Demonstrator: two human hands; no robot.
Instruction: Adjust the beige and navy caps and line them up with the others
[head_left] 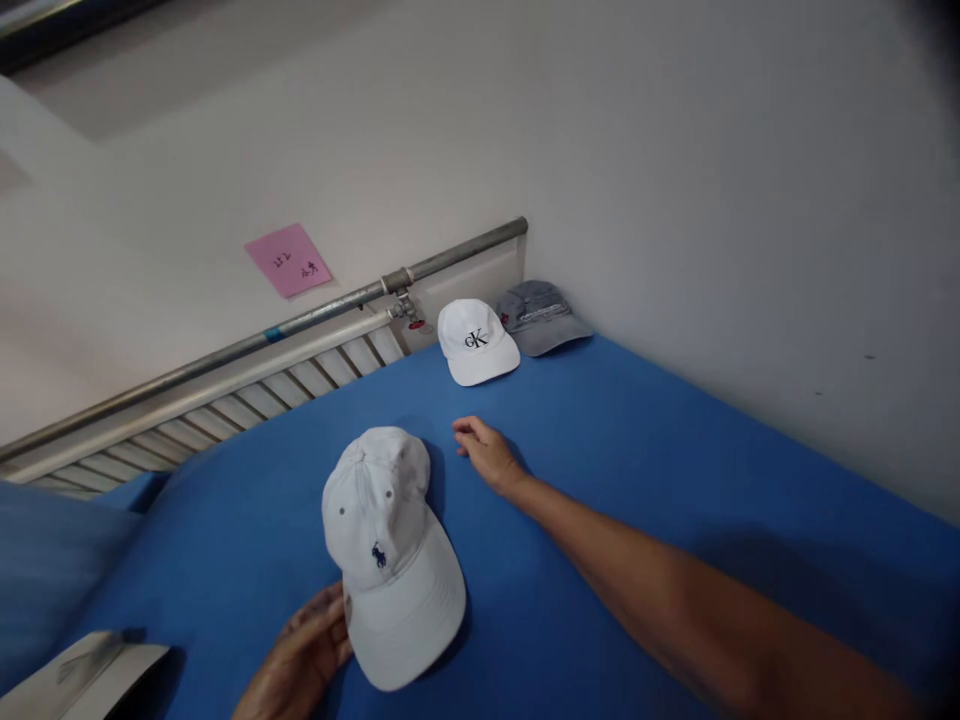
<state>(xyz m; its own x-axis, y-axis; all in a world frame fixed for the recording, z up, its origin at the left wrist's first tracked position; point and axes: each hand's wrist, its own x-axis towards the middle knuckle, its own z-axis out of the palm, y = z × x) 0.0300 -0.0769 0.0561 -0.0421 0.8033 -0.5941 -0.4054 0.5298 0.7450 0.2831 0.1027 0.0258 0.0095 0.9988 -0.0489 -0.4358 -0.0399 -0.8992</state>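
Observation:
A white baseball cap (pixel 397 560) with a small dark blue horse-rider emblem lies in front of me, its brim toward the lower right and its crown partly dented. My left hand (pixel 311 640) grips the cap's left edge where the brim meets the crown; its fingertips are hidden behind the cap. To the cap's right, my right hand (pixel 487 455) hovers over the blue surface with fingers loosely bent and somewhat apart, holding nothing. Beyond it sit a white cap with black lettering (pixel 478 342) and a grey-blue washed cap (pixel 541 318), side by side in the corner.
The blue-covered surface (pixel 615 430) meets walls at the back and right. Along the back run a metal pipe (pixel 315 320) and a white radiator (pixel 247 405) with a valve. A pink note (pixel 289 260) is stuck above. A pale box-like object (pixel 90 680) stands at lower left.

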